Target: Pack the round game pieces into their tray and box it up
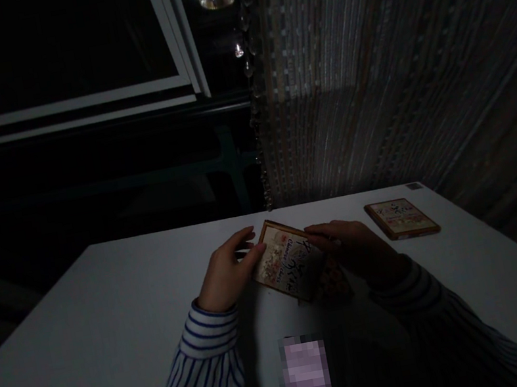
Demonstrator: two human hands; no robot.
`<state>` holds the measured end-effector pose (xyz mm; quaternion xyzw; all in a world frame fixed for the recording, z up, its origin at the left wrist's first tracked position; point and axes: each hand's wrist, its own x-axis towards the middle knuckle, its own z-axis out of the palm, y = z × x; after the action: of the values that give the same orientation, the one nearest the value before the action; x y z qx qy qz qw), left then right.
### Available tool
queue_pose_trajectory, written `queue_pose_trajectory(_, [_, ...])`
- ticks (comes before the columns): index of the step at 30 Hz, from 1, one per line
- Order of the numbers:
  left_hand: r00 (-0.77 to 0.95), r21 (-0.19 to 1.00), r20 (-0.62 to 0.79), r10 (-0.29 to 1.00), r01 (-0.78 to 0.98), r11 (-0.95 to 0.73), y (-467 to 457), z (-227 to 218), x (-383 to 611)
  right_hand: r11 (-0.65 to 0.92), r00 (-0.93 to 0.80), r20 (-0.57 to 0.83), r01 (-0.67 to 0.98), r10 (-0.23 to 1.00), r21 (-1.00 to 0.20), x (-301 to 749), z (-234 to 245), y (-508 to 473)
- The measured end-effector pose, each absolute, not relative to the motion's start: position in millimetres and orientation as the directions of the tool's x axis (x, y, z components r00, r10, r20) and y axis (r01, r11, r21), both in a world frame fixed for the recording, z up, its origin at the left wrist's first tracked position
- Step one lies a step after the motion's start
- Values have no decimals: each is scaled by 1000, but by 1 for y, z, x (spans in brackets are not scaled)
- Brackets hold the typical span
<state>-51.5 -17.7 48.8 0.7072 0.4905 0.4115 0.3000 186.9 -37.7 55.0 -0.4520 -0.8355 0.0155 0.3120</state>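
Observation:
A flat printed card or small box (285, 263) with dark lettering and an orange edge is held tilted just above the white table (87, 330). My left hand (227, 274) grips its left edge with thumb and fingers. From the right, my right hand (355, 246) pinches its upper right side. Under the card, by my right hand, lies a darker patterned piece (333, 282); the dim light hides what it is. Both my sleeves are striped blue and white.
A second, similar flat printed card (401, 217) lies on the table at the back right. A woven curtain (389, 57) hangs behind the table on the right. At the left is a dark window with a white frame (175, 34). The room is very dim.

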Motion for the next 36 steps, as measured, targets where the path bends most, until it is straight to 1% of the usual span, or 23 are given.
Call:
queue_pose_trajectory(3, [192,822,328,925,425,-380,-20,53,-49,620,-430,524,739,735,-264,186,55,-38])
queue_pose_trajectory(8, [276,816,331,902,396,-421,-24,56,-47,663,-480,534,716,696,-220,186,55,-39])
queue_pose_trajectory(13, [289,802,324,901,421,-424,-26,58,-48,675,-491,529,700,692,-233,185,59,-41])
queue_pose_trajectory(17, [282,819,309,909,407,-404,-25,57,-49,688,-502,526,682,687,-247,185,58,-40])
queue_pose_trajectory(20, [276,828,312,909,390,-402,-24,54,-50,680,-463,560,682,687,-269,185,58,-39])
queue_pose_trajectory(24, [262,824,323,909,395,-406,-21,53,-53,621,-346,611,716,712,-319,186,60,-40])
queue_pose_trajectory(27, [225,844,313,923,381,-379,-18,53,-55,586,-280,629,730,725,-351,188,60,-40])
queue_pose_trajectory(30, [180,880,283,942,342,-330,-16,52,-57,567,-255,622,735,740,-372,190,58,-39])
queue_pose_trajectory(36, [130,941,187,974,261,-216,-14,51,-58,513,-236,564,758,791,-402,190,54,-37])
